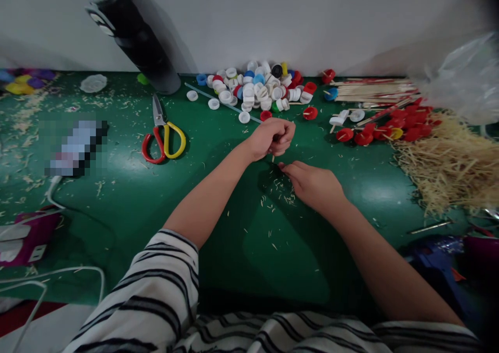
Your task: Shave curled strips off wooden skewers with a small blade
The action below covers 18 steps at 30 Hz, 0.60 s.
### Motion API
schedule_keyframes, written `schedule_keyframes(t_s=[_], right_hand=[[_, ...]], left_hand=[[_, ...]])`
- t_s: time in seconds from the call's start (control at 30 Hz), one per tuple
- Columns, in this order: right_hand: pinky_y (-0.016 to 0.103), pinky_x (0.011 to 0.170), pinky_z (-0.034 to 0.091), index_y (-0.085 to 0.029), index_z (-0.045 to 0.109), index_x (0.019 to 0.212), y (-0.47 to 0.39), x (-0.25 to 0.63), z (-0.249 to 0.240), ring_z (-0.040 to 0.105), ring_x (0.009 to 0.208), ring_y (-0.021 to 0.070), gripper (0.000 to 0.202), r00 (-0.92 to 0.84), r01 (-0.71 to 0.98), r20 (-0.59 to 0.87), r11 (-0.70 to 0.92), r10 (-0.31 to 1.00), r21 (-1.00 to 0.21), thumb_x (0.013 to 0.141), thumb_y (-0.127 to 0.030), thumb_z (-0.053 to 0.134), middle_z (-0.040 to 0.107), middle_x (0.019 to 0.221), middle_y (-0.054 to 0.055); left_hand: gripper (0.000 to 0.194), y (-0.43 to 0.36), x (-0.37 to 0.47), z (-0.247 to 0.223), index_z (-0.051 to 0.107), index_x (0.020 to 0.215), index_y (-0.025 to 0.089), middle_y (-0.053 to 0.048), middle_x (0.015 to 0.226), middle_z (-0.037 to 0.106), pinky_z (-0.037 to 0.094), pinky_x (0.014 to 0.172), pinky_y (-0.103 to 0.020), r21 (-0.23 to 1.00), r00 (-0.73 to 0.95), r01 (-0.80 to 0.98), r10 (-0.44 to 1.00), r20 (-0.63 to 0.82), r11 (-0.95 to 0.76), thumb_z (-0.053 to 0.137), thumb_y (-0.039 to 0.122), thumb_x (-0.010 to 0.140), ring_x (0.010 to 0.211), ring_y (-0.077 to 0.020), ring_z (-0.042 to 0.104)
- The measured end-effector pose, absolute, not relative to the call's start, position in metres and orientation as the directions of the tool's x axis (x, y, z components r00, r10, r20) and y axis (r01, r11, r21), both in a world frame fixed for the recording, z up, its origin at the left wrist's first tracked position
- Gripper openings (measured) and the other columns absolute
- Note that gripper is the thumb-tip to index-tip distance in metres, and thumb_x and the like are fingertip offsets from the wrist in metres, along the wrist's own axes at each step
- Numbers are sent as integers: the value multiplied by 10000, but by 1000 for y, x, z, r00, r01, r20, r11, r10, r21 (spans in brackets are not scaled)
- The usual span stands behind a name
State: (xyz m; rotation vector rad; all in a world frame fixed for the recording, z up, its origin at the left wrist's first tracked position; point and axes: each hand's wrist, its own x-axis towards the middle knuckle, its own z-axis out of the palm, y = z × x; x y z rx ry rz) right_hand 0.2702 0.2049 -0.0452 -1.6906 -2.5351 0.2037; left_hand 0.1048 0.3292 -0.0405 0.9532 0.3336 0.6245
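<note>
My left hand (272, 139) is closed just in front of the pile of bottle caps (263, 89), its fingers curled around a thin wooden stick (273, 159) whose pale end pokes out below. To its lower right, my right hand (317, 186) has thumb and fingertips pinched together close to the stick's end; whatever they hold is too small to make out. Fine wood shavings (288, 199) are scattered on the green tabletop (234, 270) beneath both hands.
Scissors (163, 134) with red and yellow handles lie left, below a dark bottle (144, 46). Wooden sticks (370, 91), red caps on sticks (415, 121) and a straw-like heap (452, 160) are right. A blurred phone (76, 147) with a cable lies far left; a blue tool (436, 264) sits lower right.
</note>
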Motion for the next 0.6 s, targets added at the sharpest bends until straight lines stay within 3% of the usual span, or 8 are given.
schedule_keyframes(t_s=[0.2,0.37,0.5,0.6], right_hand=[[309,563,299,-263,716,1267,209,270,-50,668,854,169,392,-354,914,97,366,930,-174,1056,-282,386,755,1073,36],[303,566,307,-267,728,1251,212,268,-49,663,855,165,389,-351,912,114,367,929,-181,1055,-291,392,751,1074,41],[287,570,326,-265,723,1263,211,268,-48,665,849,162,390,-345,908,121,364,931,-208,1053,-296,396,754,1081,43],[277,572,332,-268,717,1278,211,269,-49,669,859,165,395,-339,906,147,365,929,-213,1058,-311,392,754,1095,48]], left_hand=[[272,329,105,-42,523,586,158,75,404,224,225,385,-155,853,757,-353,653,19,385,413,155,835,358,-50,152],[364,328,104,-42,666,930,137,95,404,243,244,401,-164,887,754,-271,656,-46,374,364,337,958,358,-67,147],[333,330,101,-40,634,1080,145,98,417,295,264,412,-177,889,749,-278,662,-37,364,394,306,915,358,-79,176],[345,332,98,-38,604,1115,159,73,474,415,295,421,-189,870,728,-326,685,-18,369,428,226,826,368,-83,251]])
